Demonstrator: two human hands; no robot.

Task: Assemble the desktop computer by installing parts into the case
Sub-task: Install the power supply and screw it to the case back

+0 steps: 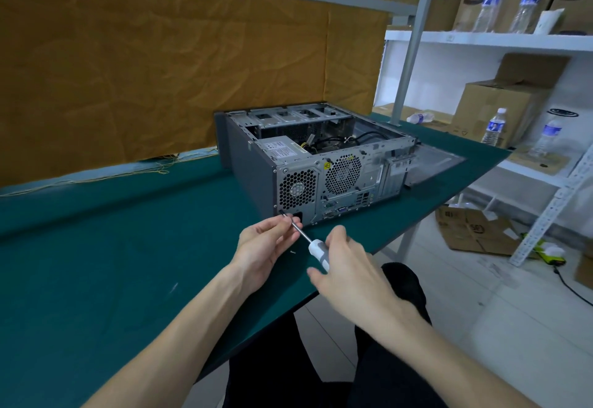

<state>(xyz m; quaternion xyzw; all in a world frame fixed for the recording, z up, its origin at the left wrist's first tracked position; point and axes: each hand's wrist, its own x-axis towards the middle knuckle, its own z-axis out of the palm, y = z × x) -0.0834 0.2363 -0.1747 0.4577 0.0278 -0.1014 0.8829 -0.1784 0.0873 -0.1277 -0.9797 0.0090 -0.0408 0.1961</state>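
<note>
An open grey computer case (250, 163) lies on its side on the green table (112, 247), rear panel facing me, with the power supply (282, 148) and black cables inside. A screwdriver (316, 248) with a white handle and metal shaft points at the lower left corner of the rear panel, its tip at a screw there. My right hand (349, 266) grips the handle. My left hand (263, 244) pinches the shaft near the tip. A small loose screw (292, 252) lies on the table just by my left hand.
The case's side panel (439, 160) lies flat to the right of the case near the table's corner. White shelves (481, 38) with cardboard boxes and water bottles stand at the right. A brown sheet (160, 70) covers the wall behind. My dark-clothed legs show below the table edge.
</note>
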